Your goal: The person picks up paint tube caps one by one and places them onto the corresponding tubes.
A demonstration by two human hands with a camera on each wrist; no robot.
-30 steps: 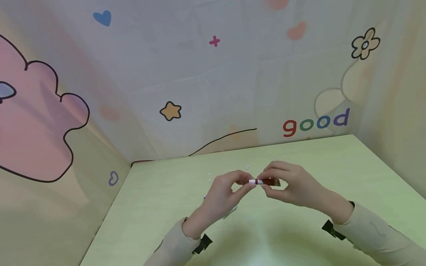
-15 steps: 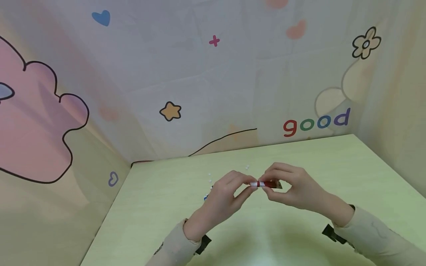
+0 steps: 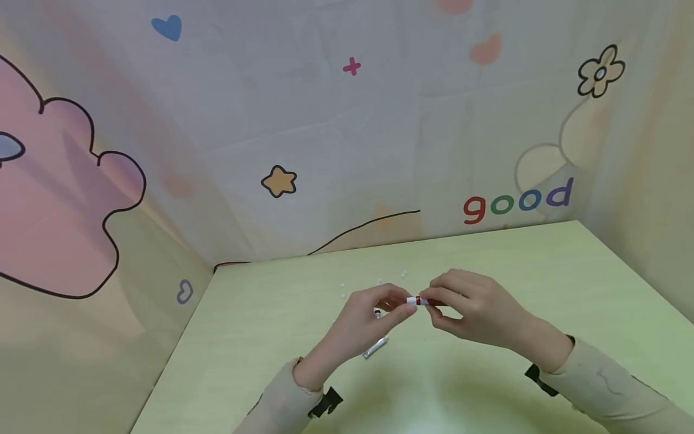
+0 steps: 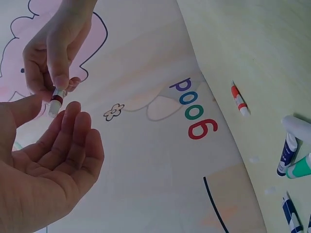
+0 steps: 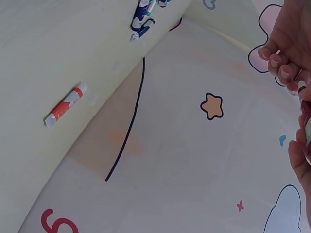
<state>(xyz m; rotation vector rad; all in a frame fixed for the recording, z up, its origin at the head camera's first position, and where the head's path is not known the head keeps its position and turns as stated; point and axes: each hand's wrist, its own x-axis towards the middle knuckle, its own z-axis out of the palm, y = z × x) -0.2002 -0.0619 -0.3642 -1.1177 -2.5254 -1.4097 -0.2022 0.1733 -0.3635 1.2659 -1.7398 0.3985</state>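
Observation:
A small dark red paint tube (image 3: 437,302) with a white cap is held level above the table between both hands. My right hand (image 3: 477,301) pinches its body between thumb and fingers and covers part of it. My left hand (image 3: 363,316) has its thumb and forefinger at the white cap (image 4: 54,108), one on either side. In the left wrist view its other fingers curve loosely below the cap. The right wrist view catches only a sliver of the dark red tube (image 5: 304,108) at its right edge.
On the pale green table (image 3: 244,337) lie an orange-red paint tube (image 4: 238,99), a dark blue tube (image 4: 287,154), a green tube (image 4: 300,167) and a silvery tube (image 3: 375,348). Small white bits (image 3: 404,274) lie farther back. A printed curtain (image 3: 336,132) hangs behind.
The left hand's fingers have turned about the cap and its palm has opened out, baring tubes behind it. The right hand has rolled slightly and covers more of the tube.

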